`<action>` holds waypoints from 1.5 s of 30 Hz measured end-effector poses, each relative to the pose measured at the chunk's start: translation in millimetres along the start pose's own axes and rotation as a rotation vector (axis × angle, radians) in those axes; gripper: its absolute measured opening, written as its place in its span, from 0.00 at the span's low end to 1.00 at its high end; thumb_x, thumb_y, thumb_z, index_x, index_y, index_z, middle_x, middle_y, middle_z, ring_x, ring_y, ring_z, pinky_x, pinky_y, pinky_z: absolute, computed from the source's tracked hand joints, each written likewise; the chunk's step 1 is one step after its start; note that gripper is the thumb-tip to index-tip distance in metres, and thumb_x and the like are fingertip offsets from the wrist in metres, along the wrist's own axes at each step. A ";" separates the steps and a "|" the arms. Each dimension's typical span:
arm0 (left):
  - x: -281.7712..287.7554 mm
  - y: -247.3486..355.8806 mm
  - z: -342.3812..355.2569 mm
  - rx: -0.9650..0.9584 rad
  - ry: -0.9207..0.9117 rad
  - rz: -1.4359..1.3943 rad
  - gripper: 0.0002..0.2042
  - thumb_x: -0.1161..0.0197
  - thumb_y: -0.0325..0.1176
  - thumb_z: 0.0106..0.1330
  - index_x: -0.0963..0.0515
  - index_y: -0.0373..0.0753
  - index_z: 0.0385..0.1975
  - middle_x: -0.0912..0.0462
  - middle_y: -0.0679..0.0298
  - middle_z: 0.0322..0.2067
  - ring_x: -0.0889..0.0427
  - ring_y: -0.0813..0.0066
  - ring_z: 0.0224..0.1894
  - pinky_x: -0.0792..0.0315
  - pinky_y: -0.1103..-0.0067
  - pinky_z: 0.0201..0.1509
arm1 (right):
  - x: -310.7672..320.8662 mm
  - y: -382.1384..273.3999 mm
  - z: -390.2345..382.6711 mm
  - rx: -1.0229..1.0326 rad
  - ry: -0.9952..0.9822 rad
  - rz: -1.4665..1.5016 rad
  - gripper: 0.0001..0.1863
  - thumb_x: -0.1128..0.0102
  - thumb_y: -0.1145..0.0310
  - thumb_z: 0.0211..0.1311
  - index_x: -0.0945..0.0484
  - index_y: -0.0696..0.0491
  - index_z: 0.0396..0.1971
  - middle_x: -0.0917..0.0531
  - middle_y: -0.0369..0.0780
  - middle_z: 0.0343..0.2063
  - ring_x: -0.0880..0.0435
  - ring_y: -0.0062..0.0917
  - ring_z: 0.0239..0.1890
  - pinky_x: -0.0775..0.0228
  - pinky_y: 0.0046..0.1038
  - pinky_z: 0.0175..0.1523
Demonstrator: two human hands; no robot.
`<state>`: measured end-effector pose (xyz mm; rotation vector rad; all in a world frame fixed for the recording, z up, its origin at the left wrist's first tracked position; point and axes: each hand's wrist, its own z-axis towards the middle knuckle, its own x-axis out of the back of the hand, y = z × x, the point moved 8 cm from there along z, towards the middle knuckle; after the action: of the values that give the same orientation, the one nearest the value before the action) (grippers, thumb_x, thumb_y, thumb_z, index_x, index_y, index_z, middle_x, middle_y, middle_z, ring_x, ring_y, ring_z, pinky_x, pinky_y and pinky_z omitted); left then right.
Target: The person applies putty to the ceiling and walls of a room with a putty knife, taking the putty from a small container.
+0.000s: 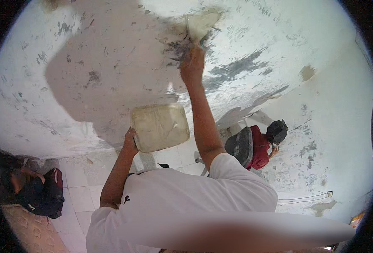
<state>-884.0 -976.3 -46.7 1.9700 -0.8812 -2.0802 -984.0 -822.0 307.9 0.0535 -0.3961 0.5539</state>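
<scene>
My left hand (130, 142) grips the left edge of a rectangular, cream-coloured plastic tub (161, 127), held up in front of my body. Smears of pale paste seem to coat it. Stretched upward, my right hand (193, 65) is closed round the handle of a putty knife (195, 33) at the wall. Its blade blends with a damp beige patch (209, 20) of filler, so its edges are hard to make out. Dark scraped marks surround that spot on the white wall (123, 55).
To the right, a person in a dark red top (260, 147) and dark cap bends close to the wall. Another person in dark clothes (43, 192) is low at the left. Pale floor tiles (74, 198) lie below. A thin cable (304, 199) runs along the right wall.
</scene>
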 end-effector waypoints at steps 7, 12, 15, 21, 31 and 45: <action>1.3 5.6 -12.6 -0.013 0.013 0.088 0.36 0.41 0.56 0.59 0.39 0.37 0.61 0.29 0.56 0.54 0.27 0.58 0.56 0.29 0.60 0.57 | -34.7 1.3 -97.6 -0.188 -0.399 -0.053 0.24 0.54 0.75 0.65 0.40 0.60 0.61 0.27 0.56 0.46 0.28 0.52 0.45 0.32 0.43 0.49; 8.1 8.8 -17.6 -0.048 0.113 -0.014 0.38 0.34 0.52 0.54 0.36 0.33 0.58 0.26 0.53 0.51 0.23 0.55 0.51 0.26 0.60 0.54 | 2.9 -10.0 -76.6 -0.107 -0.178 0.087 0.22 0.55 0.75 0.65 0.38 0.60 0.59 0.27 0.55 0.43 0.27 0.50 0.43 0.32 0.44 0.48; 7.0 5.6 -15.3 0.023 0.122 -0.007 0.37 0.39 0.55 0.57 0.39 0.38 0.61 0.29 0.55 0.54 0.28 0.56 0.56 0.29 0.59 0.58 | 7.5 -18.2 -31.0 -0.081 -0.006 0.161 0.20 0.57 0.74 0.68 0.38 0.60 0.59 0.28 0.54 0.42 0.27 0.50 0.42 0.32 0.45 0.46; 13.8 -3.0 -12.9 0.088 0.136 -0.069 0.35 0.39 0.49 0.57 0.40 0.38 0.62 0.29 0.55 0.54 0.27 0.55 0.55 0.29 0.58 0.57 | -57.2 -13.7 -77.7 -0.243 -0.440 -0.014 0.24 0.57 0.72 0.67 0.42 0.59 0.62 0.28 0.57 0.47 0.26 0.52 0.48 0.27 0.48 0.47; 20.8 11.6 -23.1 -0.014 0.133 -0.003 0.32 0.41 0.48 0.59 0.37 0.35 0.59 0.28 0.54 0.52 0.25 0.57 0.53 0.27 0.60 0.55 | -1.4 -21.9 -73.1 -0.110 0.024 0.105 0.21 0.54 0.75 0.65 0.37 0.59 0.58 0.27 0.56 0.45 0.26 0.50 0.47 0.33 0.48 0.51; 16.6 18.1 -30.8 -0.027 0.132 -0.036 0.33 0.40 0.45 0.54 0.37 0.37 0.59 0.27 0.56 0.50 0.26 0.58 0.53 0.27 0.62 0.55 | -12.0 6.8 -124.2 -0.207 -0.282 -0.075 0.24 0.52 0.74 0.63 0.39 0.56 0.60 0.26 0.51 0.43 0.22 0.46 0.40 0.26 0.42 0.39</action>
<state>-862.0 -1008.8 -51.0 2.0960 -0.7944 -1.9431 -953.1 -803.0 188.4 -0.0538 -0.7213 0.4296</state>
